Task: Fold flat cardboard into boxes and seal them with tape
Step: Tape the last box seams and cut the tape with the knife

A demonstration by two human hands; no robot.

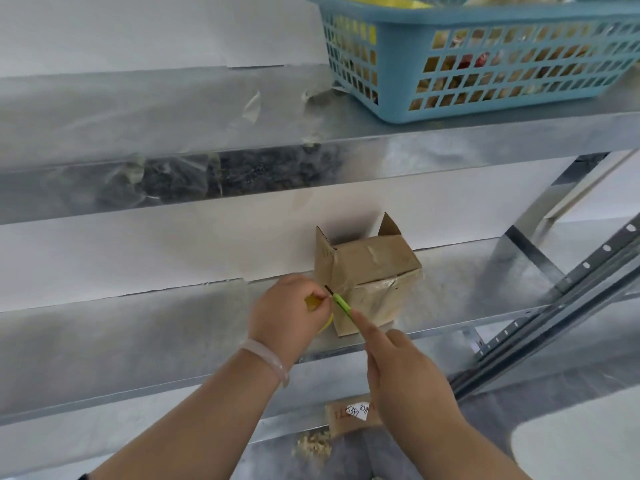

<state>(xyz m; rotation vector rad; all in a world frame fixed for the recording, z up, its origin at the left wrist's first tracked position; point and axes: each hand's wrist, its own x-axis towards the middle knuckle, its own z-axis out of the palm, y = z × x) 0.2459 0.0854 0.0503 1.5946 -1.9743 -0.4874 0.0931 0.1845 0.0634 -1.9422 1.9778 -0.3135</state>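
Fingers (363,323), right hand (408,379): grip cutter (341,304) | box (374,265): flaps up | basket (519,19): packets (481,59)

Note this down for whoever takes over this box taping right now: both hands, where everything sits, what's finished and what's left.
Left hand grips the yellow tape roll just beside the box.
Right hand holds the green cutter, forefinger along it, blade at the tape between roll and box.
The cardboard box stands folded on the middle metal shelf, with clear tape over its top and near face.
Done: box folded, one seam taped.
Left: cut the tape free and press the end down. The far flaps stand up unsealed and probably need closing and taping.
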